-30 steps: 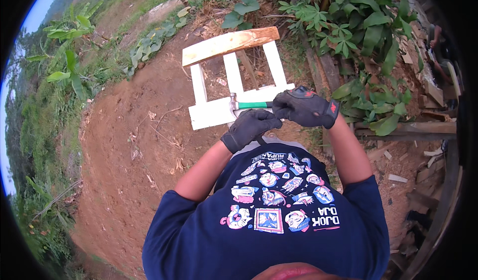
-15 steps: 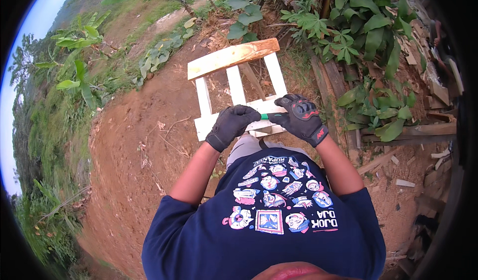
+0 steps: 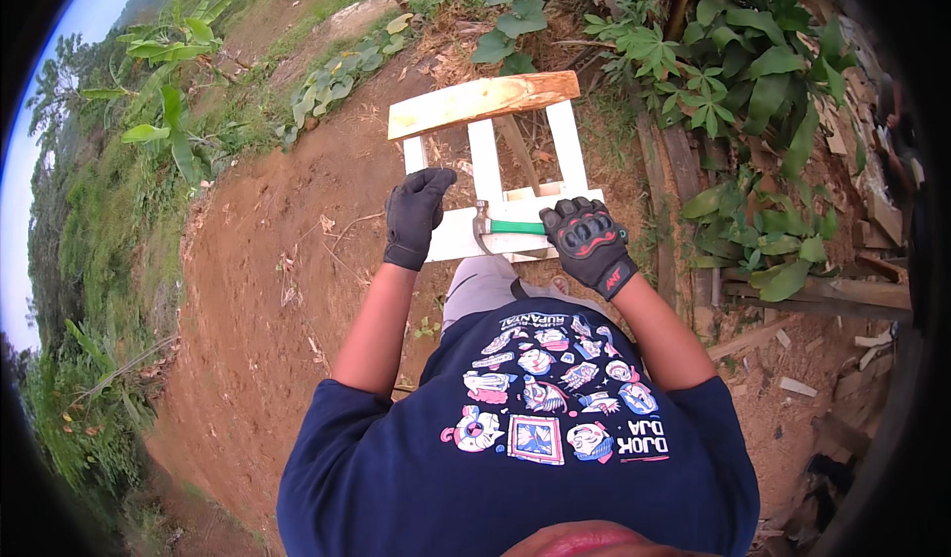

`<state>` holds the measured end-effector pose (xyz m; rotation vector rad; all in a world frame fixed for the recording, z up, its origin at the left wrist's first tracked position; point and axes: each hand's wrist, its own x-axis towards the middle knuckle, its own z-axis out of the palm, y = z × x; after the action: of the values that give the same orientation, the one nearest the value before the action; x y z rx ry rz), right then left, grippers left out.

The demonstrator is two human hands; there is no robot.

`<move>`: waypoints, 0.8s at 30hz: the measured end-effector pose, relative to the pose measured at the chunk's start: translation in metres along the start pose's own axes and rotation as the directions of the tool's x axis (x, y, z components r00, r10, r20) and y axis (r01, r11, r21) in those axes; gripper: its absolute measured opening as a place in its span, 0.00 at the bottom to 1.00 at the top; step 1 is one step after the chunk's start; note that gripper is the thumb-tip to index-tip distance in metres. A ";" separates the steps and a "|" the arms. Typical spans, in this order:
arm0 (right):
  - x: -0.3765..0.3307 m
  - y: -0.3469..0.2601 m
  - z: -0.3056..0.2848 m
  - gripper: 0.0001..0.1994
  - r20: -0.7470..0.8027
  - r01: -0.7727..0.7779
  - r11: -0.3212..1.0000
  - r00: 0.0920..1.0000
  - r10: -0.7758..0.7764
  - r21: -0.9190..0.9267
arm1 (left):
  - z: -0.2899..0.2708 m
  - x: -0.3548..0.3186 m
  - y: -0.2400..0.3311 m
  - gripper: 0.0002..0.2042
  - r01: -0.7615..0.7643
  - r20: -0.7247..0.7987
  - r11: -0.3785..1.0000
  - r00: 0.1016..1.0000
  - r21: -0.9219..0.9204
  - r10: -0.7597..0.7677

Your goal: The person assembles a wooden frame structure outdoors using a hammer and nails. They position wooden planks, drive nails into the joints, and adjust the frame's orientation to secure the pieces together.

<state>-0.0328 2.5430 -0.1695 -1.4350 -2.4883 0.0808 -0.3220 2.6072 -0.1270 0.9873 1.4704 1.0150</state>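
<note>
Right hand (image 3: pixel 589 240) clamped on hammer (image 3: pixel 507 227) (green handle), left hand (image 3: pixel 416 210) gripping white frame (image 3: pixel 485 161).

Bare reddish dirt ground (image 3: pixel 267 290) carries everything, sloping off to grass & leafy plants at left. On it: a white wooden frame (image 3: pixel 495 176) w/ an unpainted top board, dry leaves & twigs scattered near it. At right, weathered planks (image 3: pixel 822 295) lie along the dirt's edge under green foliage, plus small wood offcuts (image 3: pixel 797 387) strewn on the soil nearby.
</note>
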 end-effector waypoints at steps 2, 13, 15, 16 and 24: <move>0.006 0.000 -0.014 0.12 0.096 0.020 1.000 0.995 -0.020 -0.005 | -0.004 0.021 -0.026 0.11 -0.075 -0.178 0.993 0.980 0.096 0.091; -0.053 0.035 -0.088 0.13 0.231 -0.525 0.739 0.851 0.473 0.421 | 0.025 0.059 -0.082 0.12 -0.070 -0.117 0.991 0.990 0.113 0.083; -0.068 0.057 -0.096 0.13 0.237 -0.679 0.554 0.710 0.663 0.482 | 0.033 0.056 -0.086 0.13 -0.135 -0.174 0.950 0.966 0.282 0.189; -0.074 0.070 -0.096 0.14 0.234 -0.730 0.444 0.622 0.747 0.520 | 0.040 0.052 -0.076 0.13 -0.142 -0.224 0.950 0.952 0.278 0.208; -0.165 0.228 -0.007 0.16 0.419 -0.787 -0.131 0.173 0.891 0.603 | 0.069 0.045 -0.074 0.13 -0.093 -0.344 0.827 0.879 0.555 0.330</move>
<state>0.2393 2.5174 -0.2371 -2.1604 -0.5949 1.0770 -0.2635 2.6339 -0.2166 1.4117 2.1152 1.0583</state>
